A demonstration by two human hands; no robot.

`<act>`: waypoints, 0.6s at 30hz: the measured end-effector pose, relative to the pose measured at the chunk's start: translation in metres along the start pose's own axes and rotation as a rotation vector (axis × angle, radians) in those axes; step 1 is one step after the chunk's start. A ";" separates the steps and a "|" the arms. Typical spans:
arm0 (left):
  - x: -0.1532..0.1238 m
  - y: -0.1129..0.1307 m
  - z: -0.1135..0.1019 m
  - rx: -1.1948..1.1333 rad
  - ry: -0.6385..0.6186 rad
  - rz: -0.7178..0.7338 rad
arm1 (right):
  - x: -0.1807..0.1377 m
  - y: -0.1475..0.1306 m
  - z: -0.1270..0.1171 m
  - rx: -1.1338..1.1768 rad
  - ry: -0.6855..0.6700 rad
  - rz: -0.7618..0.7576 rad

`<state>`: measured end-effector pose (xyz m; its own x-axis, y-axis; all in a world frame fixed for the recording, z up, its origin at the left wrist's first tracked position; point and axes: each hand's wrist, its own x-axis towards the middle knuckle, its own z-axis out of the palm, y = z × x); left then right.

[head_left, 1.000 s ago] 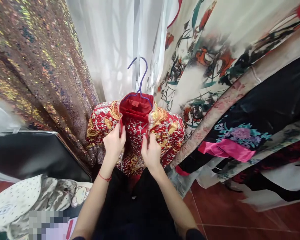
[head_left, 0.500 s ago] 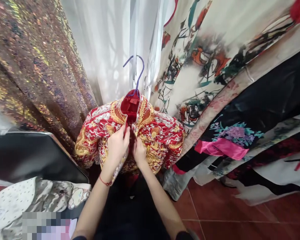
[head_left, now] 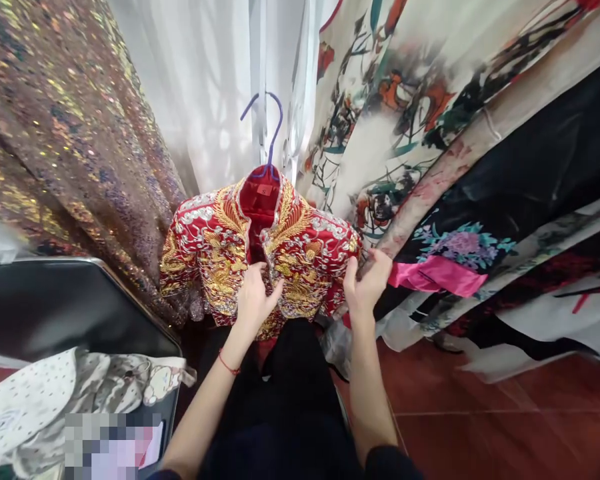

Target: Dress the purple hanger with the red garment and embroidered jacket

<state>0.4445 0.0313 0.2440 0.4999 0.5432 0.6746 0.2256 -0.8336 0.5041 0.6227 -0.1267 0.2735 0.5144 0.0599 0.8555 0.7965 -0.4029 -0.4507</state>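
A red jacket [head_left: 305, 250] with gold and silver embroidery hangs on a purple hanger [head_left: 269, 127] in front of me. My left hand [head_left: 254, 300] pinches the two front edges together at the middle, below the collar. My right hand [head_left: 367, 280] grips the jacket's right sleeve near the shoulder edge. The front is closed, with only the red lining at the collar showing.
Sequined gold fabric [head_left: 65, 133] hangs at left, a white curtain [head_left: 205, 93] behind, and floral printed robes [head_left: 455, 133] at right with a pink sash [head_left: 437, 273]. A black chair [head_left: 70, 307] holds patterned cloth [head_left: 80, 390]. Red floor tiles [head_left: 480, 427] lie lower right.
The jacket front went from spread open to closed. My right hand left the centre and moved right onto the sleeve; my left hand stayed at the front edges.
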 end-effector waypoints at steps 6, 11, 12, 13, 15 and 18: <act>-0.023 -0.030 0.054 -0.294 -0.149 -0.315 | -0.017 0.032 0.000 0.168 -0.324 0.235; -0.029 -0.025 0.039 -0.341 0.036 -0.288 | -0.013 0.011 -0.027 0.135 -0.163 0.234; -0.026 -0.021 0.034 -0.373 0.068 -0.294 | -0.011 0.008 -0.033 0.133 -0.125 0.239; -0.022 -0.018 0.030 -0.409 0.093 -0.301 | -0.010 0.006 -0.038 0.126 -0.090 0.245; -0.013 -0.015 0.028 -0.480 0.124 -0.339 | -0.013 0.006 -0.041 0.108 -0.051 0.254; -0.003 -0.023 0.043 -0.523 0.131 -0.440 | -0.030 0.013 -0.030 0.103 -0.100 0.257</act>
<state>0.4738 0.0445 0.2068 0.3422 0.8545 0.3908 -0.0648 -0.3935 0.9170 0.6081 -0.1612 0.2492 0.7281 0.0599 0.6828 0.6616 -0.3218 -0.6773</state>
